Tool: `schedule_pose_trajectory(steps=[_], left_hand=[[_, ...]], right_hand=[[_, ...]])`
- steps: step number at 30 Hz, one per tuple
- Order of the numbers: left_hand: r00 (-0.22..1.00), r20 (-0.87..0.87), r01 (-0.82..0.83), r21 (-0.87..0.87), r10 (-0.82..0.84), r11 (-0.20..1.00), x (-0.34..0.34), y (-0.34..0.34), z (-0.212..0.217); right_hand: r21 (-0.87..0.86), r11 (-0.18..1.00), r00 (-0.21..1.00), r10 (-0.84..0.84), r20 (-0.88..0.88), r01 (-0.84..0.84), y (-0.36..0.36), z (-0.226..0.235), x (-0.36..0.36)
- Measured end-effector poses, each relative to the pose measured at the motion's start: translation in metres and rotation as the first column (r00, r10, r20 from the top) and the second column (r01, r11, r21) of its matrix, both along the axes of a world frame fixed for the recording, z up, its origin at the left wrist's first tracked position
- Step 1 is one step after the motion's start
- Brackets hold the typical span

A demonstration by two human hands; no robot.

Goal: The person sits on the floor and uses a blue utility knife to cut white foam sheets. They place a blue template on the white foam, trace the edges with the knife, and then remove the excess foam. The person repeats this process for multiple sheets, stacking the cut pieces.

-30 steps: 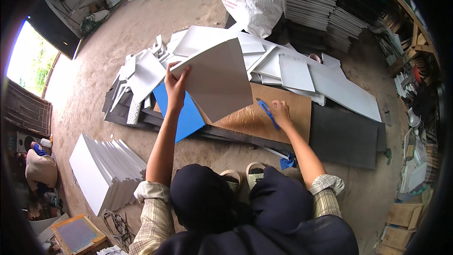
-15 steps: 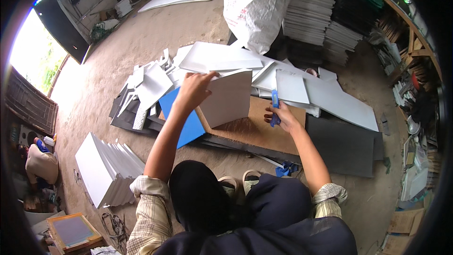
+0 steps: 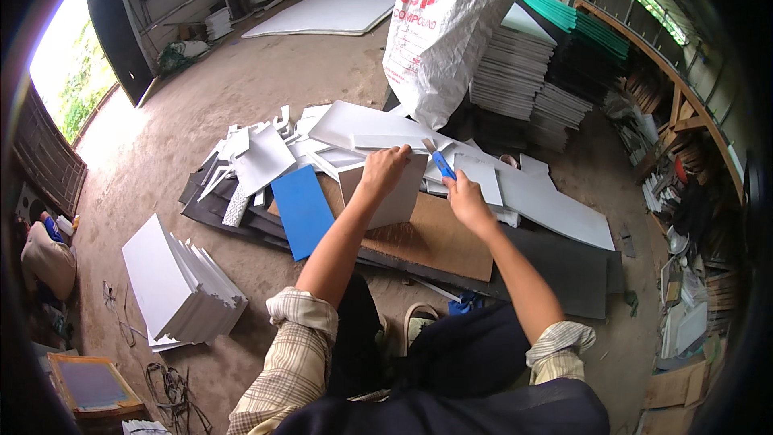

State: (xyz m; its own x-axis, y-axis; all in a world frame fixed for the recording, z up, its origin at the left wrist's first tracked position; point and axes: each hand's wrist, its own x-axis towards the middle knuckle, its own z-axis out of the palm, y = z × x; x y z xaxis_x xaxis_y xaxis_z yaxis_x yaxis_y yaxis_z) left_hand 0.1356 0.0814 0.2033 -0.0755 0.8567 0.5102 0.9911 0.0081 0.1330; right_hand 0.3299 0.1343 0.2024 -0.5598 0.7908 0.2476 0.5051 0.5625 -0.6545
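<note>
Centre of frame: left hand [image 3: 385, 171] clamped over the top edge of a white panel piece [image 3: 385, 193], fingers curled over the far side, thumb side near. The panel stands roughly on edge on the brown board [image 3: 435, 238], its face toward the person, long axis running left to right across the frame, tilted slightly.

Right hand [image 3: 467, 203], just right of the panel, closed around a blue utility knife [image 3: 439, 161]. The knife's long axis runs from lower right to upper left; the blade tip points up-left, toward the panel's upper right corner, close to it. Whether the blade touches the panel cannot be told.

Blue sheet [image 3: 302, 209] lies flat left of the brown board, over dark sheets [image 3: 564, 274]. White offcuts [image 3: 258, 153] are heaped behind, upper left of centre. Stack of white panels [image 3: 181, 286] at lower left on the floor [image 3: 201, 89]. White sack [image 3: 447, 24] stands at top centre.

Against the frame one second back: the panel was then lifted high and tilted, broad face showing; now it sits lower on the board. The knife hand lay on the board; now it is raised to the panel's edge.
</note>
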Motion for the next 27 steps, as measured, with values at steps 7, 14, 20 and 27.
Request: schedule_pose_trajectory(steps=[7,14,20,27], left_hand=[[0.997,-0.031,-0.077,-0.007,0.077,0.997,0.004,-0.009,-0.006],[0.999,0.015,-0.034,0.007,0.034,0.999,0.006,-0.011,0.001],[1.0,0.009,-0.026,0.015,0.026,1.0,0.007,-0.011,0.0],[0.999,0.024,0.024,0.008,-0.024,1.0,0.004,-0.008,-0.004]], right_hand=[[0.074,0.985,0.988,-0.154,0.001,0.154,-0.053,-0.001,-0.024],[0.052,0.982,0.978,-0.187,0.091,0.183,-0.059,-0.008,-0.034],[0.066,0.979,0.961,-0.203,0.187,0.194,-0.066,-0.002,-0.039],[0.036,0.98,0.961,-0.197,0.193,0.194,-0.063,-0.006,-0.044]])
